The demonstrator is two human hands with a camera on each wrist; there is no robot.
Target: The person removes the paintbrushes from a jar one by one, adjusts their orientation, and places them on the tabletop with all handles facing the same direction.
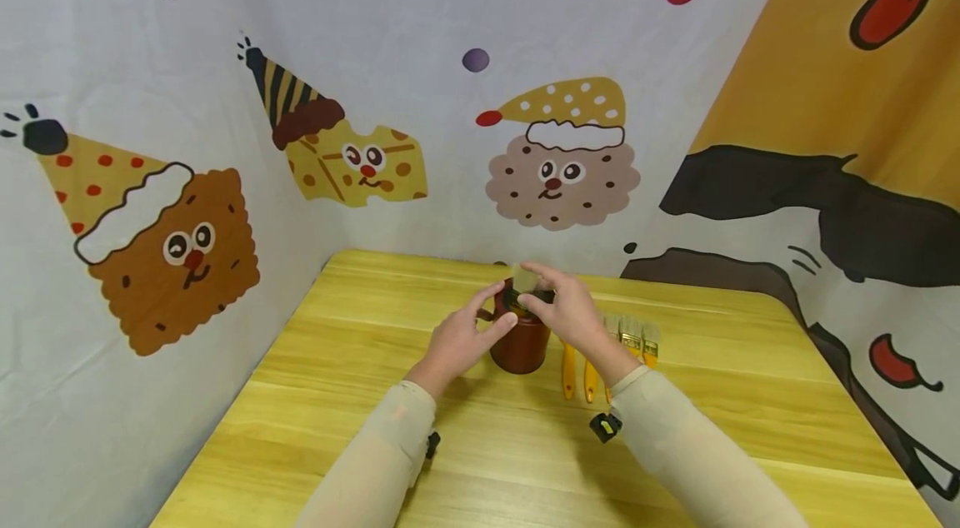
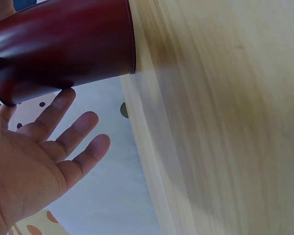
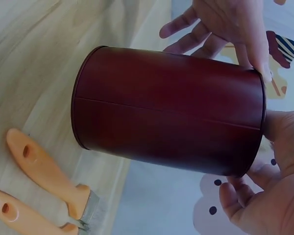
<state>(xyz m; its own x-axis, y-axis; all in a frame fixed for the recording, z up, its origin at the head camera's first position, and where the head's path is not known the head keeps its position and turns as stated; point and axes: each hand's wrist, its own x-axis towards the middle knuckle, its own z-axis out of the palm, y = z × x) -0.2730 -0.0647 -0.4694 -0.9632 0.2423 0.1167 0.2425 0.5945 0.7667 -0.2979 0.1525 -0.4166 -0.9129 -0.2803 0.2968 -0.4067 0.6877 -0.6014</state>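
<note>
A dark red can stands upright on the table in the head view; its smooth side fills much of the right wrist view. My left hand holds it at the left of the rim, thumb at the edge. In the left wrist view one fingertip meets the can's side, while other fingers stretch away from it. Over the can's mouth, my right hand pinches the pale bristle end of a paintbrush between thumb and forefinger. The lower part of that brush is hidden by the can and hands.
Several paintbrushes with orange handles and pale bristles lie right of the can, partly under my right forearm. The wooden table meets a cartoon-printed cloth at its far edge.
</note>
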